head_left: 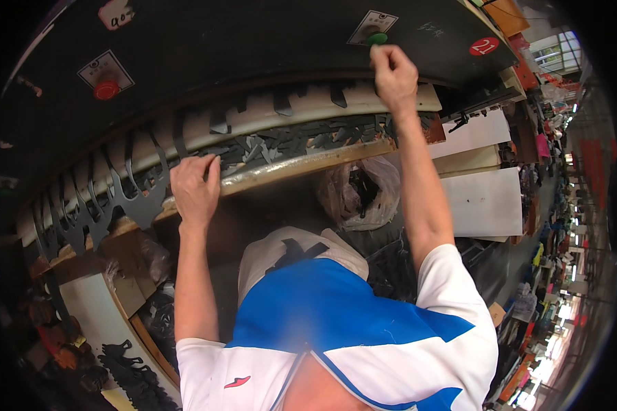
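Note:
My right hand (395, 79) is raised to the front of a dark machine, its fingers curled in. Its fingertips meet the lower edge of a green push button (377, 38); the exact contact is hard to see. My left hand (195, 188) rests with bent fingers at the front edge of the machine's bed, where its fingertips are partly hidden. Just left of it, a black cut sheet (142, 205) with long curved prongs hangs over the edge. Dark grey scraps (274, 144) lie in a heap along the bed, right of my left hand.
A red push button (106, 88) sits on the machine's left side. Below the bed hangs a clear plastic bag (360, 195) with dark pieces inside. Pale boards (483, 202) stand at the right. At lower left, black cut pieces (134, 377) lie on a board.

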A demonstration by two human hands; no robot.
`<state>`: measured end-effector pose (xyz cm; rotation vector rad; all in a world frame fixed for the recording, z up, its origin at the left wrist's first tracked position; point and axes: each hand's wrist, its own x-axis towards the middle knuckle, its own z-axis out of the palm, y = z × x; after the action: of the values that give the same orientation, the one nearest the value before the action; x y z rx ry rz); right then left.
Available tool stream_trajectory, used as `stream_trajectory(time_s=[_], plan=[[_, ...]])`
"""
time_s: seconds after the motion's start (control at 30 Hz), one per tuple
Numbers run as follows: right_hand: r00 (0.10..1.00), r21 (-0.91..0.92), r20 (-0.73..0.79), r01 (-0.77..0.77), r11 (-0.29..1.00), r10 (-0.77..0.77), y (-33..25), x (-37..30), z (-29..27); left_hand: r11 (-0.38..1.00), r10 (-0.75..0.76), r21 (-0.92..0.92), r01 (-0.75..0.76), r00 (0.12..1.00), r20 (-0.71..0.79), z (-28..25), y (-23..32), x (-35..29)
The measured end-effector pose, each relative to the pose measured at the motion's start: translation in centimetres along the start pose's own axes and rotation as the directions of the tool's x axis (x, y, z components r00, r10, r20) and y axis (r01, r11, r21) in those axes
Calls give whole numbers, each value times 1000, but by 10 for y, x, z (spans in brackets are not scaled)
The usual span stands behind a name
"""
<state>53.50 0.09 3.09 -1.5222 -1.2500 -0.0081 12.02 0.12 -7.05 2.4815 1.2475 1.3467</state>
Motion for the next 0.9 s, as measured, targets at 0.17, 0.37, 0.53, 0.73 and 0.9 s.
stream_trajectory(time_s=[0.17, 0.37, 0.53, 0.73, 0.9], plan=[[933, -57, 200, -295, 954, 300, 11, -130, 35, 993, -55, -108, 40, 989, -140, 11, 29, -4], [948, 27, 314, 55, 998, -60, 25, -174, 51, 990, -127, 73, 124, 991, 42, 37, 62, -32], [916, -19, 383, 136, 990, -119, 17, -184, 53, 994, -107, 11, 107, 994, 0, 28, 52, -50], [885, 20, 452, -134, 991, 111, 25, -187, 42, 993, -113, -45, 109, 988, -103, 39, 58, -54], [891, -76, 419, -159, 984, 176, 47, -162, 7, 986, -114, -134, 100, 988, -104, 66, 83, -33]])
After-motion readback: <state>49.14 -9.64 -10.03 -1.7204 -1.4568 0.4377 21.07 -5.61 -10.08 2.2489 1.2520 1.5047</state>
